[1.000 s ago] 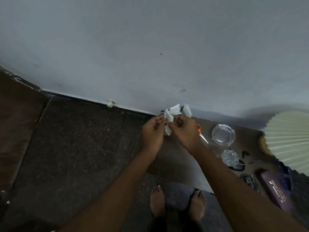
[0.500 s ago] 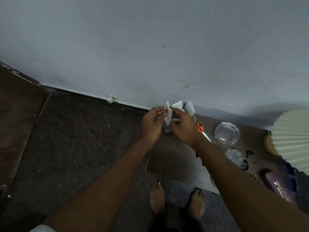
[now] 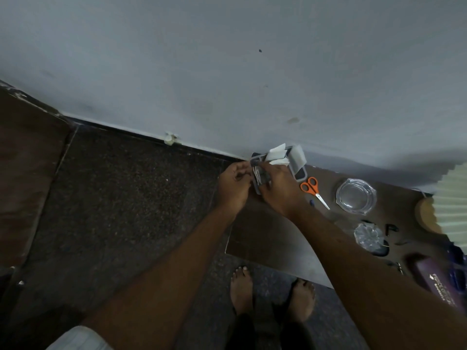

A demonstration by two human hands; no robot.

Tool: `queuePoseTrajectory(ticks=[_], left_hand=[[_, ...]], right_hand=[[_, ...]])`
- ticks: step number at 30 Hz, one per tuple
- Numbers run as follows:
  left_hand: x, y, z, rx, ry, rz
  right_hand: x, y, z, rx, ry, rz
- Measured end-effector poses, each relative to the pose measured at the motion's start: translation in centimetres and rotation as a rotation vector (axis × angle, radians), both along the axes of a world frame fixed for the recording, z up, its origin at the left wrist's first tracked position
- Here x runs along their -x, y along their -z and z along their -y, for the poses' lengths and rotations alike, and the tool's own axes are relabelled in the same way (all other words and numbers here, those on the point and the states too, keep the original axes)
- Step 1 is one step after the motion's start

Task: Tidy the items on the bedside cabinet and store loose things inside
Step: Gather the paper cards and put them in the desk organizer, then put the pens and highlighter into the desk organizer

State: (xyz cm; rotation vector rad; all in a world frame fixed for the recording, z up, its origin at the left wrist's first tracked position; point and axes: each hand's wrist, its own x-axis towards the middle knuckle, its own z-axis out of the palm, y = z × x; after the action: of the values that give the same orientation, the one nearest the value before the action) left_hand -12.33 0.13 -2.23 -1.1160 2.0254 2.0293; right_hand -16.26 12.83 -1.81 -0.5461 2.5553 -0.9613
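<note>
My left hand (image 3: 235, 185) and my right hand (image 3: 278, 192) meet at the back left corner of the brown bedside cabinet top (image 3: 265, 238). Both pinch a small white folded paper (image 3: 255, 173), which sits low in the near end of a grey holder (image 3: 299, 170). More white folded papers (image 3: 276, 155) stick up from the holder against the wall. My fingers hide most of the pinched paper. Orange-handled scissors (image 3: 313, 190) lie just right of my right hand.
A glass ashtray (image 3: 356, 195), crumpled clear plastic (image 3: 367, 234), small dark items (image 3: 390, 228) and a purple box (image 3: 439, 281) lie further right. A pleated lampshade (image 3: 452, 198) overhangs the right edge. Dark floor lies left of the cabinet, and my bare feet (image 3: 242, 289) stand in front.
Both hands have lowered the white paper from above the holder down into its near end. The view has shifted slightly left.
</note>
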Motion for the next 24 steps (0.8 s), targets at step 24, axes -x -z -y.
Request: queuePoseTrajectory(ticks=[24], left_hand=[[-2.8,-2.7,-3.5,0.076,-0.002,-0.069]], right_hand=[[-2.4,-1.9,-3.2,0.196,0.258,0.012]])
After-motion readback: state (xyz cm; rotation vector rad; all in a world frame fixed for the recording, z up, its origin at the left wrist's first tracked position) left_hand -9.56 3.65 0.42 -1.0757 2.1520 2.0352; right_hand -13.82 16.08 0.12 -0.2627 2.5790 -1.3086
